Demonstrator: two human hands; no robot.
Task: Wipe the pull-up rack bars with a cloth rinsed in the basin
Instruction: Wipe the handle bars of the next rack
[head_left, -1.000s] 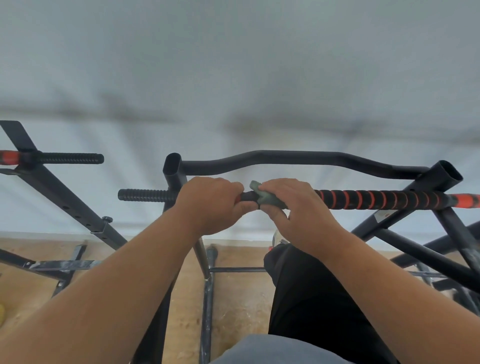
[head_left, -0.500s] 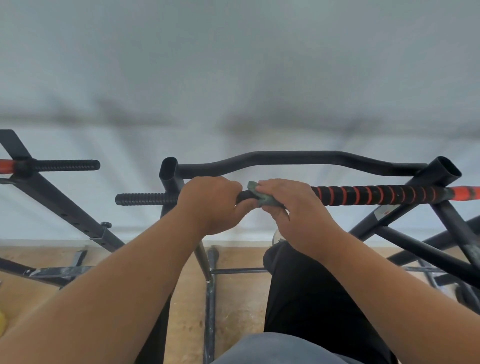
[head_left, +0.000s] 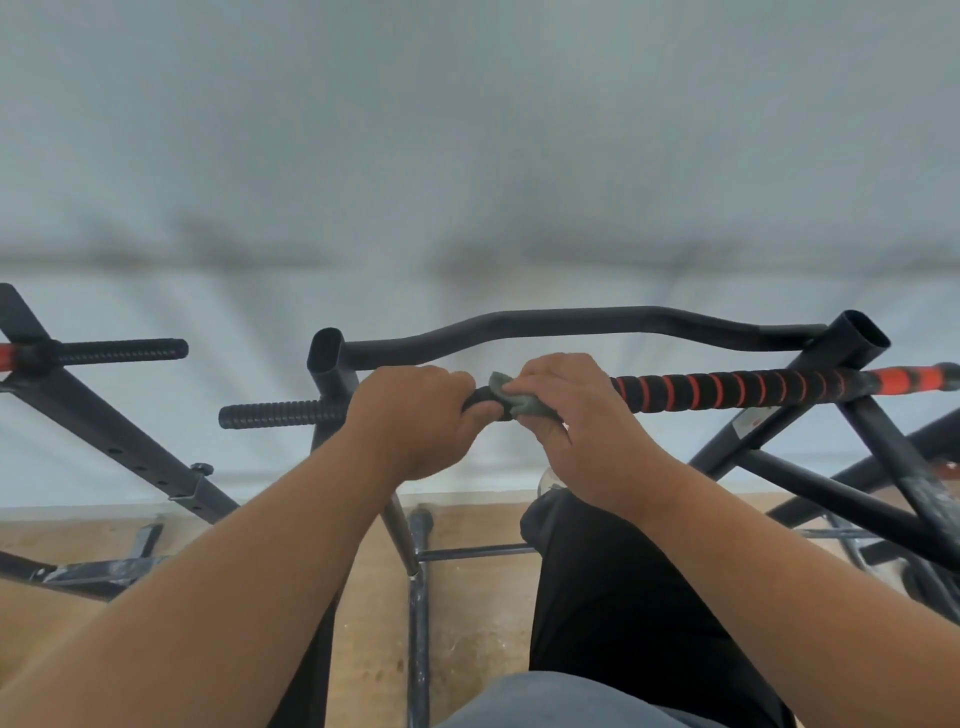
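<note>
Wiping is under way on the foam-gripped pull-up bar (head_left: 727, 389): the right hand (head_left: 576, 415) clamps a small grey-green cloth (head_left: 519, 400) around the bar, fingers curled over the top, near the bar's left portion. The left hand (head_left: 415, 415) is wrapped round the same bar just beside it, thumb nearly touching the cloth; judged a steadying grip. Hands sit close together, each closed on its own thing. Position of cloth: on the black foam, just left of where the orange-ringed section begins. Judgement on progress: the long stretch of ringed foam to the right, out to the orange end (head_left: 904, 379), looks not yet reached from this stroke; whether it is already clean cannot be told. The ribbed stub (head_left: 275, 414) left of the upright, the curved black bar (head_left: 571, 319) behind, and the second rack's handle (head_left: 119, 352) at far left carry no visible sign of wiping either way. Basin not in view. Wooden floor (head_left: 467, 597) below.
</note>
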